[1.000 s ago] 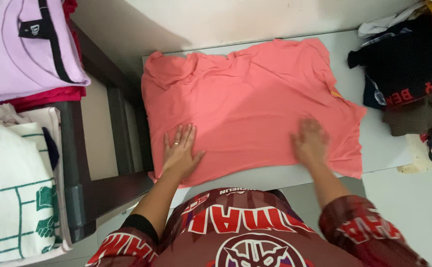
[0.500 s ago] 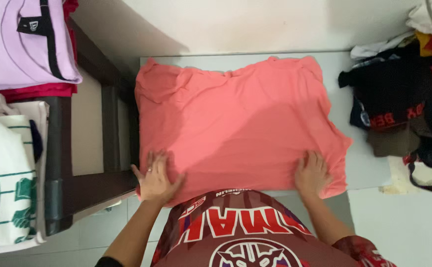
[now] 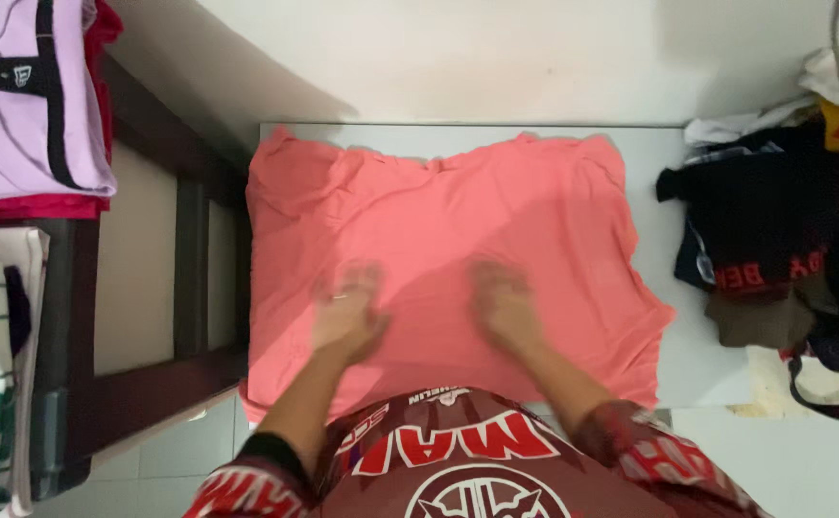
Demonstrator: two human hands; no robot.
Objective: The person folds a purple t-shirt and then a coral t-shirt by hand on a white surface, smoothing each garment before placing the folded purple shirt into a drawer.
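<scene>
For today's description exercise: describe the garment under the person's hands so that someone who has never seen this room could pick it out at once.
Find the white table against the pale wall. Spread flat across most of it lies the coral-pink shirt, with the left hand and right hand on its near half. It is the only plain, unfolded piece: the dark clothes pile lies crumpled to its right.
</scene>
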